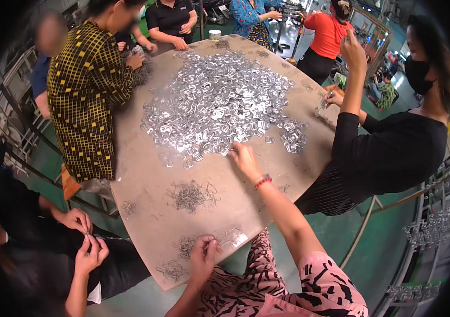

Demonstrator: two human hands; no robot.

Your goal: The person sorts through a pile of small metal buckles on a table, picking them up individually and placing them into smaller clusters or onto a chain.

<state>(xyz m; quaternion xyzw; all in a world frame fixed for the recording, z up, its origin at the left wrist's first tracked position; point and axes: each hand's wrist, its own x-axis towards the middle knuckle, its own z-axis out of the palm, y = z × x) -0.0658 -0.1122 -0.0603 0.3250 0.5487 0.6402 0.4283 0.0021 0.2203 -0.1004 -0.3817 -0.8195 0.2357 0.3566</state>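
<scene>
My right hand (pixel 244 160), with a red bracelet at the wrist, reaches across the table to the near edge of a large heap of shiny flat metal buckles (pixel 219 100). Its fingertips are pinched on one buckle at the heap's edge, partly covered by the fingers. Close to the table's front edge, my left hand (pixel 203 259) is closed, thumb against fingers. Whatever it may hold is too small to make out. Thin wire hooks (pixel 185 247) lie tangled right beside it, and another pile of wire hooks (pixel 190 196) sits farther in.
Small wire clusters (pixel 171 270) dot the brown table (pixel 145 222). A smaller group of buckles (pixel 292 138) lies right of the heap. Co-workers stand or sit around, one in black (pixel 394 153) close on my right, another (pixel 85 248) at left. A cup (pixel 215 35) stands at the far edge.
</scene>
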